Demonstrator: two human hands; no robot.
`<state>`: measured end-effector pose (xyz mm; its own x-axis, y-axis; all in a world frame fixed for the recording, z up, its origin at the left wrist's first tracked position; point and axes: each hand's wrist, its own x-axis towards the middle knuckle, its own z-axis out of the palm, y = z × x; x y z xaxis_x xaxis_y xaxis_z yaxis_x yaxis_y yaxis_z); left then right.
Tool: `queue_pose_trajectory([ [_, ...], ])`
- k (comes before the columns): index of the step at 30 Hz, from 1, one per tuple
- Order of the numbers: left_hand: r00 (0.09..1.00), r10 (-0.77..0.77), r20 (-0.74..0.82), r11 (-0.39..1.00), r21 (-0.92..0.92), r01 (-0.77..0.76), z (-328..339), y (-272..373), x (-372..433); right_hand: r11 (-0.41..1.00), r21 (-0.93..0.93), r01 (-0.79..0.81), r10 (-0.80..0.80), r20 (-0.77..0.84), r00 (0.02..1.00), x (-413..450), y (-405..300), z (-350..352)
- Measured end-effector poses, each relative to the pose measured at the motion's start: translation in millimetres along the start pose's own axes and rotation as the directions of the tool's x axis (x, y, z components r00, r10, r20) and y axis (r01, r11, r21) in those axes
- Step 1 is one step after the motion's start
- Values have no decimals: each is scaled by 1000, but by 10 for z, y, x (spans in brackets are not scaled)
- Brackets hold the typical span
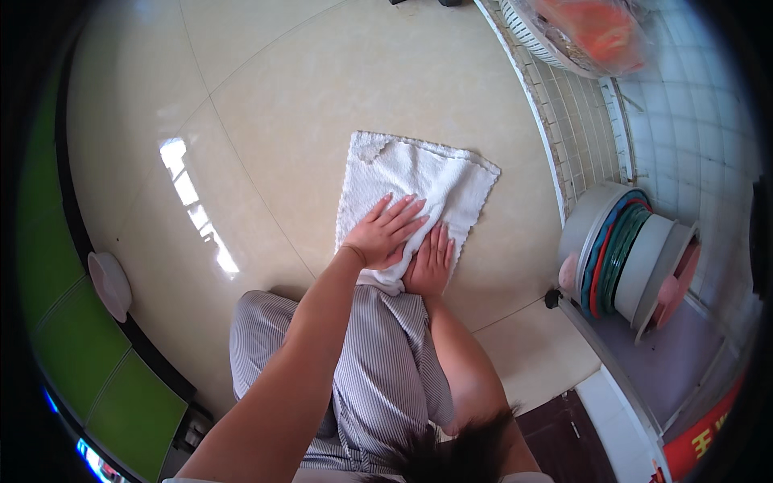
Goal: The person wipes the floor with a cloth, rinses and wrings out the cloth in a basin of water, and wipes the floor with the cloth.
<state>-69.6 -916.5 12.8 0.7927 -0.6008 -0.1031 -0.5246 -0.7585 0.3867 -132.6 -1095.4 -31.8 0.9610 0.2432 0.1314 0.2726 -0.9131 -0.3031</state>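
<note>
A white terry cloth (416,175) with a scalloped edge lies on the glossy beige tiled floor (290,151), in front of my knees. It is wrinkled, and its far edge is folded over near a worn patch. My left hand (389,232) rests palm down on its near half, with the fingers apart. Close beside it on the right, my right hand (432,259) presses flat on the cloth near the lower edge. A raised fold runs between the two hands. Neither hand grips the cloth.
Green cabinet fronts (84,344) line the left side, with a pale plastic basin (110,286) at their foot. Stacked pots and basins (625,259) stand on a rack at right. Beyond them, a white basket (531,36) holds plastic-bagged items. A dark panel (567,441) lies at lower right.
</note>
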Motion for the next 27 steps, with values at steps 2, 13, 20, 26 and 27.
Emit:
queue_pose_trajectory([
  [2, 1000, -29, 2, 1000, 5, 29, 49, -71, -11, 997, 70, 34, -37, 34, 999, 224, 8, -78],
  [13, 960, -130, -247, 990, -86, 112, -355, -735, 1268, 975, 109, 191, -182, -89, 979, 2045, 665, -83],
  [20, 878, -196, -437, 977, -7, 214, -511, -1123, 1995, 987, -22, 158, -159, -213, 964, 3021, 885, 134],
  [26, 867, -163, -470, 986, -44, 161, -488, -1156, 1986, 992, -122, 43, -66, -193, 979, 2912, 786, 270],
  [27, 866, -157, -474, 987, -43, 155, -472, -1163, 1943, 991, -126, 40, -65, -198, 978, 2819, 713, 314],
])
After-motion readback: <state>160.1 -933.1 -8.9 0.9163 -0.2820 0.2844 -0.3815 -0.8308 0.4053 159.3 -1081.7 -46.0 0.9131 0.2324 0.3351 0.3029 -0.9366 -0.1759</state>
